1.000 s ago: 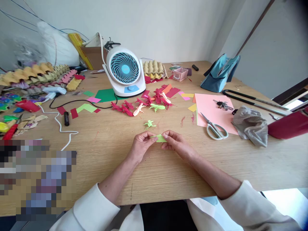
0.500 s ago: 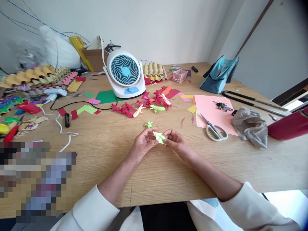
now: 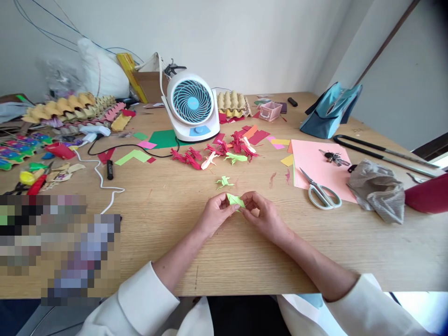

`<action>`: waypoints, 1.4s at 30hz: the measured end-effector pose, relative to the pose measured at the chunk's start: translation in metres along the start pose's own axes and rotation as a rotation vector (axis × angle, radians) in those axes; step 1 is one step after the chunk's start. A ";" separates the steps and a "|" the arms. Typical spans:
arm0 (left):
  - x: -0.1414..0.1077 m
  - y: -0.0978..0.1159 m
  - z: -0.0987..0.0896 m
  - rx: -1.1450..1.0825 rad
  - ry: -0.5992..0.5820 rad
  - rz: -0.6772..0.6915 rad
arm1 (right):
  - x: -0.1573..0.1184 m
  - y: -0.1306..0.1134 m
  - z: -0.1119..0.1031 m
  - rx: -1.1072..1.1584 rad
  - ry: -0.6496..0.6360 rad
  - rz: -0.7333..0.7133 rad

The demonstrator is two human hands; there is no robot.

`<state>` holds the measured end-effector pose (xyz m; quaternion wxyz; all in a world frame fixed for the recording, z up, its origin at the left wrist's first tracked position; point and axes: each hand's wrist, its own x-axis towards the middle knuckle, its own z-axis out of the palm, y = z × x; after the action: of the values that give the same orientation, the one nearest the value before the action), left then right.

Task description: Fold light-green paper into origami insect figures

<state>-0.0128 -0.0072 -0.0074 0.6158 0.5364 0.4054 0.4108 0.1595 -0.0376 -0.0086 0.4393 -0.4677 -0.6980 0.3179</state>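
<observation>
Between my hands, just above the wooden table [image 3: 175,224], is a small folded piece of light green paper [image 3: 235,201]. My left hand [image 3: 217,212] pinches its left side, thumb in front and fingers behind. At its right edge, the thumb and fingertips of my right hand [image 3: 263,214] are closed on the paper. Just beyond my hands sits a small green folded paper figure [image 3: 224,182]. Farther back lie a larger green paper figure [image 3: 236,158], several red paper figures [image 3: 191,157] and a pale pink one [image 3: 209,160].
Scissors [image 3: 324,193] rest partly on pink paper sheets [image 3: 311,156] at the right, beside a grey cloth [image 3: 376,189]. A white and blue fan [image 3: 193,105] stands at the back. Egg trays [image 3: 66,109], a white cord [image 3: 101,179] and a black marker [image 3: 109,170] are at the left.
The green paper has turned in my fingers and looks narrower, its crossed creases less visible. My right hand has shifted its grip. The whole view has swung slightly left.
</observation>
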 end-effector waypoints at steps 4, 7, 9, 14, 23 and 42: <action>0.000 0.000 0.000 -0.016 -0.012 -0.016 | -0.001 0.003 0.001 -0.087 0.023 -0.073; 0.001 -0.002 -0.001 -0.016 -0.015 0.010 | -0.002 0.003 0.001 -0.075 0.016 -0.062; 0.002 -0.004 -0.002 -0.019 -0.013 0.019 | -0.001 0.001 0.000 -0.055 0.008 -0.032; 0.004 -0.005 -0.005 0.023 -0.049 0.040 | 0.002 -0.002 -0.002 0.003 0.019 0.076; 0.002 0.001 -0.004 0.107 -0.124 0.076 | 0.006 0.009 0.001 0.337 0.032 0.190; 0.001 0.001 -0.008 0.396 0.114 0.172 | 0.006 -0.004 -0.003 0.467 -0.191 0.297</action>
<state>-0.0196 -0.0037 -0.0072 0.4370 0.6554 0.4650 0.4040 0.1598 -0.0330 -0.0016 0.4159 -0.4190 -0.5681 0.5734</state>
